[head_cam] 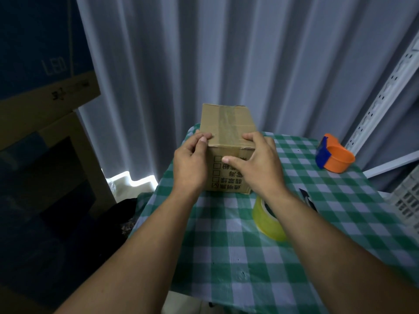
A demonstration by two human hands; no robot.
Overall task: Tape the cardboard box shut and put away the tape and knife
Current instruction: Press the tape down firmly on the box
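A small brown cardboard box [226,125] stands at the far left of the checked table, its flaps down and a strip of clear tape along the top seam. My left hand [190,164] grips its near left corner. My right hand [258,164] holds the near right corner, thumb pressed on the printed front face. A roll of yellowish tape [269,225] lies on the cloth just under my right wrist. To its right lies a dark knife [307,198], partly hidden by my forearm.
An orange and blue tape dispenser [333,155] sits at the table's far right. A white plastic crate [405,200] and a metal shelf upright [385,91] stand to the right. Large cardboard boxes [45,105] are stacked on the left, a curtain behind.
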